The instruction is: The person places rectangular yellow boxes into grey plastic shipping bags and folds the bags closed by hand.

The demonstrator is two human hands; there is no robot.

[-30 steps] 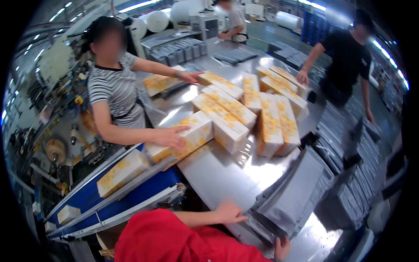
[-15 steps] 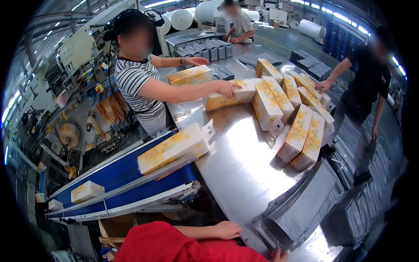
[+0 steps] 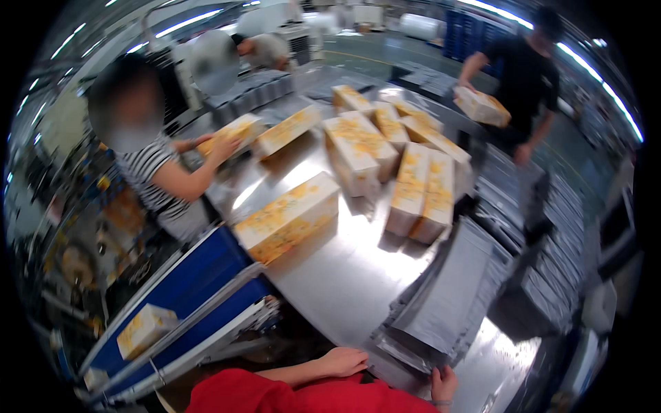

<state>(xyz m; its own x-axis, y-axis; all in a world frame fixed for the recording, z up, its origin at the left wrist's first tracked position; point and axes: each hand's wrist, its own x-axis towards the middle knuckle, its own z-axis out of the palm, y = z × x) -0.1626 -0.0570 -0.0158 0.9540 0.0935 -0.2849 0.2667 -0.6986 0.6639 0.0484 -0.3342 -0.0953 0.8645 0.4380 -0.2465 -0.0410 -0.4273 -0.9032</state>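
My left hand (image 3: 344, 361) rests at the near edge of the metal table, fingers loosely laid out, with nothing seen in it. Close by on the right, my right hand (image 3: 444, 383) has its fingers bent at the near corner of a stack of flat grey plastic bags (image 3: 447, 282) and appears to pinch that corner. Beyond the stack, several white packs with yellow flower print, such as this upright pair's left one (image 3: 409, 187), stand on the table. One long flower-printed pack (image 3: 289, 217) lies where the blue conveyor meets the table.
On the left, a blue conveyor belt (image 3: 200, 275) carries a smaller-looking pack (image 3: 147, 330). A co-worker in a striped shirt (image 3: 162, 172) handles a pack at the far left. Another in black (image 3: 527, 82) holds a pack at the right, beside folded grey bags (image 3: 551, 289).
The long pack has slid off the conveyor onto the table. The striped-shirt co-worker has drawn back to the left; the one in black has lifted a pack. My view has turned rightward; my hands stay near the table edge.
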